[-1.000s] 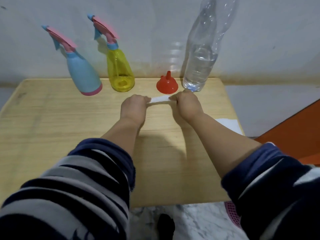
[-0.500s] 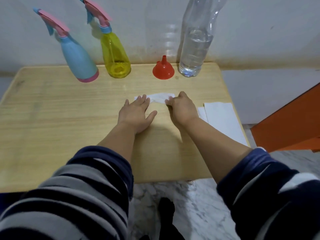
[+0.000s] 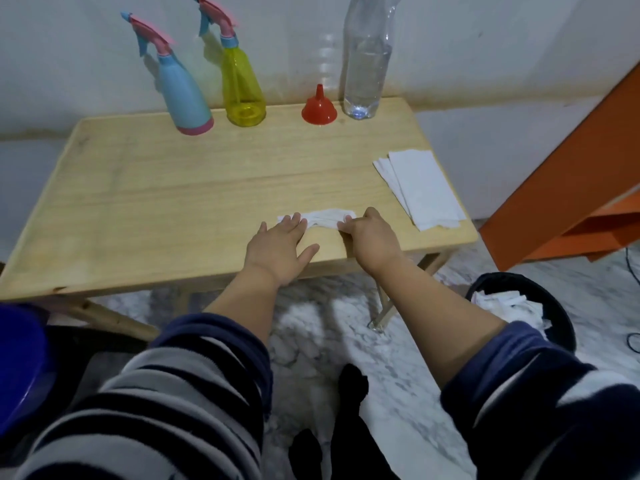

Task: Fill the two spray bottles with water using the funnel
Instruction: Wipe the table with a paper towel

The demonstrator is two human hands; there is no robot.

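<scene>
A blue spray bottle (image 3: 183, 95) and a yellow spray bottle (image 3: 240, 84), both with pink triggers, stand at the back of the wooden table (image 3: 173, 188). To their right a red funnel (image 3: 319, 108) sits wide end down beside a tall clear water bottle (image 3: 364, 60), partly filled. Near the front edge lies a crumpled white tissue (image 3: 325, 217). My left hand (image 3: 278, 245) lies flat with straight fingers pressing the tissue's left end. My right hand (image 3: 370, 233) pinches its right end with curled fingers.
A stack of white tissues (image 3: 420, 188) lies at the table's right edge. A black bin (image 3: 554, 306) with used tissues stands on the marble floor at the right. An orange board (image 3: 571, 161) leans at the far right. A blue basin (image 3: 17, 362) shows at the left.
Both hands have slid the tissue across the table from near the funnel back to the front edge. The left hand went from gripping the tissue to lying flat on it.
</scene>
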